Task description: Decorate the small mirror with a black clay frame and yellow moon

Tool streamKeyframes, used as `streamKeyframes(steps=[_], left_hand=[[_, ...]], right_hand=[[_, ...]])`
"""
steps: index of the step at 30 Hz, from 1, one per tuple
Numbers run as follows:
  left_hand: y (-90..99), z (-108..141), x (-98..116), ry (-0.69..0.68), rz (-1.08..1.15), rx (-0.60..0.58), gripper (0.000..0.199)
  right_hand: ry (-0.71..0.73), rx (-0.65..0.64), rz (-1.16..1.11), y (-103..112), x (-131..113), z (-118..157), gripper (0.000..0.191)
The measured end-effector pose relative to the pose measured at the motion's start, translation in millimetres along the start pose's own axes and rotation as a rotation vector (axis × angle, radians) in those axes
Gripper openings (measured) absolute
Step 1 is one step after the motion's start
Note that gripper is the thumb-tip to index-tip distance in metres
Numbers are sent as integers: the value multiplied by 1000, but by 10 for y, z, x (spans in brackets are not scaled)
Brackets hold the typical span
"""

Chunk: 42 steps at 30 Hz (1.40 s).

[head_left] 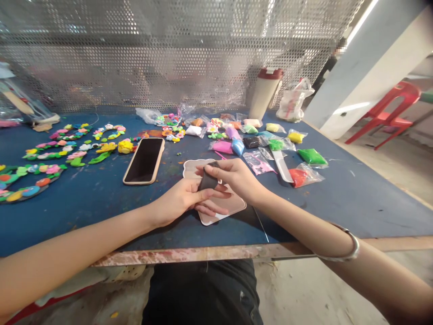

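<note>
Dark grey, soft-looking lump (208, 180) is being held between two bare hands just above a pale, wavy-edged flat mat (233, 204). The left hand (182, 198) is clamping its lower side between thumb and fingers, the other fingers stretching out loosely beneath. The right hand (238, 176) is pinching the upper side, its thumb lying on top and its lower fingers hanging apart near the left's. A phone with a tan rim and dark screen (144, 161) is lying left of the mat on the blue tabletop (91, 198). Rings of multicoloured, clay-like pieces (31, 191) are spreading farther left. Right of the mat, a white plastic blade-like tool (283, 167) is resting beside a bagged red lump (299, 177). Beyond, a cream tumbler with a maroon lid (265, 95) is standing before a perforated metal screen (152, 74).
</note>
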State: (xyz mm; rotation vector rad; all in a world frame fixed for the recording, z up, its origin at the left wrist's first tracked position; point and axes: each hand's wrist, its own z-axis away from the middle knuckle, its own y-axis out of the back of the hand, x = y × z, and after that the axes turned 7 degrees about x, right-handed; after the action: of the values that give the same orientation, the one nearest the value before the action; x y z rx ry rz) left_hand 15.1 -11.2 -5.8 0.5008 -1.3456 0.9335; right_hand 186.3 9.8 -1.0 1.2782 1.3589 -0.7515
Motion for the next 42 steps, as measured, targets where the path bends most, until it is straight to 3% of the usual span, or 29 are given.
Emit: streamKeyframes(steps=[3,6,9,11,15,18,23,27,30,34,37,42], left_hand=[[13,0,-12,-24,67,-43,33],[47,-1,-12,-85,122,-93,47],[64,1,-9,-156,146,-113,57],[54,8,-10,-193,37,-60,56],[15,40,3,-195,-398,52,35],[12,61,31,-188,-433,53,33],[62,45,44,-158,-156,17,51],[79,7,28,-222,93,63,33],[65,-12,41,-252,209,81,26],[53,-19,67,-245,251,108,29],[70,-9,69,-293,101,105,32],[139,22,59,-438,-472,195,36]], right_hand=[[6,117,-103,60,1,-42,33],[22,132,-164,109,-10,-55,44],[107,-3,-40,107,-2,-35,59],[206,-99,111,81,13,-11,65],[350,-219,285,27,9,41,46],[374,-252,384,1,-24,68,39],[543,-149,536,-6,-42,64,39],[662,46,598,51,-20,56,36],[788,95,659,65,10,44,37],[879,171,730,26,45,23,22],[930,206,792,12,47,24,16],[952,189,865,10,5,62,21]])
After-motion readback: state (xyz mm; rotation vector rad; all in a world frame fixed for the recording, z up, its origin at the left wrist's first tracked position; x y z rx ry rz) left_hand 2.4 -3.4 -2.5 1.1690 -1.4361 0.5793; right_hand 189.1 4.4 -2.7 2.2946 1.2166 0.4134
